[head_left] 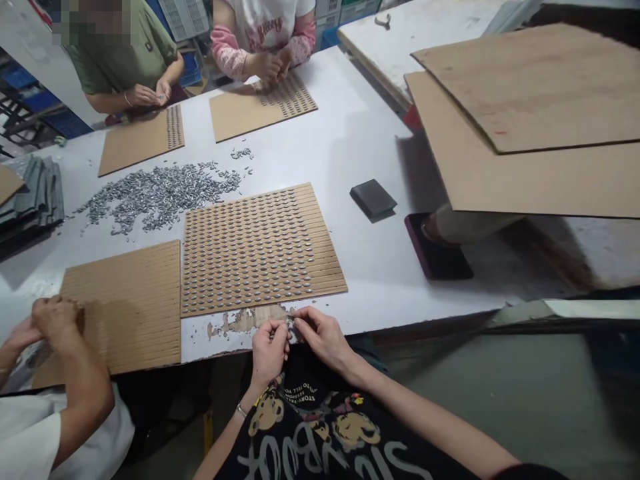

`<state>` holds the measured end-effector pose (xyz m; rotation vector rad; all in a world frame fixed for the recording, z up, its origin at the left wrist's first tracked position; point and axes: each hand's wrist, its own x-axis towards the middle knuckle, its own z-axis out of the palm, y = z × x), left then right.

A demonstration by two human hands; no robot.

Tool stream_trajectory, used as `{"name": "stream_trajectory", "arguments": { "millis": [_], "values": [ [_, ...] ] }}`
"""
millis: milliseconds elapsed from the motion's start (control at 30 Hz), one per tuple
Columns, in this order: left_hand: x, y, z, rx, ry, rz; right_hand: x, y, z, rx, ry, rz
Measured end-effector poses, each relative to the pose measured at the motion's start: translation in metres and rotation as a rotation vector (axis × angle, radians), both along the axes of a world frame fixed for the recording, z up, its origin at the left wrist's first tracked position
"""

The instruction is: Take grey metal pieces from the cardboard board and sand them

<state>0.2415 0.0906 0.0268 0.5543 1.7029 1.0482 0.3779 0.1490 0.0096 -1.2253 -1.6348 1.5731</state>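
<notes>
At 5 o'clock from the grooved board (326, 257), the left hand (269, 348) pinches small grey pieces (291, 327) in its fingers; the right hand (326, 337) curls its fingers beside them, hold unclear. Readying pieces seems in hand, so the next move likely calls for lining them up with the set pieces (245, 253), whose long axes run roughly nine-to-three; the pinched ones' direction is too small to tell.

The person wears a black shirt (321, 445) with big grey letters (295, 459), tan cartoon bears (354, 432), small yellow words (306, 392) and bits of pink and red. A thin, shiny bracelet (242, 411) goes around the wrist of the left hand (270, 350).
</notes>
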Motion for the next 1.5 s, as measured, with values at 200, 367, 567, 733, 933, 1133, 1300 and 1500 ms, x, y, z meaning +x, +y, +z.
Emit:
{"name": "stream_trajectory", "arguments": {
  "millis": [200,367,567,733,933,1133,1300,1500],
  "values": [
    [0.004,0.005,0.006,-0.027,0.024,-0.001,0.001,0.0,0.002,0.037,-0.035,-0.001],
    [0.005,0.004,0.004,-0.036,0.036,-0.007,0.001,0.0,0.001,0.063,-0.048,0.004],
    [0.004,0.002,0.0,-0.049,0.047,-0.016,0.001,-0.002,0.0,0.139,-0.052,0.011],
    [0.005,0.003,0.003,-0.053,0.046,-0.013,0.002,-0.002,-0.001,0.17,-0.045,0.031],
    [0.003,0.003,0.004,-0.043,0.033,-0.019,0.003,-0.003,-0.005,0.241,-0.009,0.034],
    [0.002,0.004,-0.001,-0.063,0.016,-0.007,0.002,-0.005,-0.004,0.208,-0.038,-0.037],
    [0.001,0.004,-0.001,-0.064,0.001,-0.013,0.001,-0.003,-0.004,0.177,-0.034,-0.024],
    [-0.001,0.003,-0.002,-0.045,-0.025,-0.04,0.001,-0.005,-0.009,0.195,-0.03,-0.017]
  ]
}}
